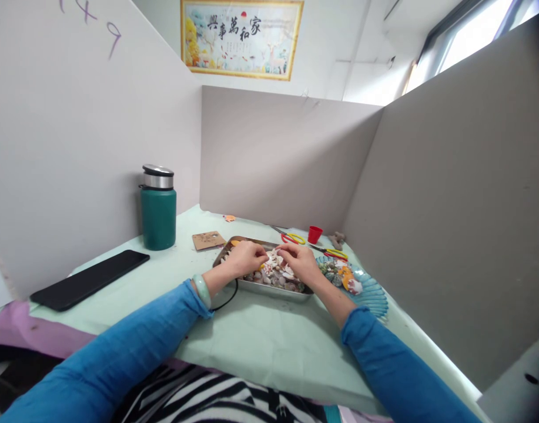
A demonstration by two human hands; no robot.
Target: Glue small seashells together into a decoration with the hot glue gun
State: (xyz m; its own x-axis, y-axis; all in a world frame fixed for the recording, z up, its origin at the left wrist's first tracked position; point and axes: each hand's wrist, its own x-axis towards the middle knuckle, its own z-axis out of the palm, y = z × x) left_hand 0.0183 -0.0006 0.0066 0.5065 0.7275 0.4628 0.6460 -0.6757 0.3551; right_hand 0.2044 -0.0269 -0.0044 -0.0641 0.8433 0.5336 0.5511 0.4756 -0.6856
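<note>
A metal tray (273,290) full of mixed seashells (278,275) lies in front of me. Over its left half is my left hand (246,258), thumb and fingers pinched together. My right hand (298,261) is above the tray's right half, its fingertips also closed in a pinch, close to the left ones. Whatever is between the fingertips of either hand is too small to make out. To the right of the tray, a scalloped blue plate (375,298) holds greenish, orange and white shells (342,275).
Behind the tray lie scissors with red and yellow handles (293,238), a second pair (335,254) and a red cup (314,235). A brown card (208,240), a green bottle (158,217) and a black flat object (90,279) are on the left. Grey panels (278,153) enclose the table.
</note>
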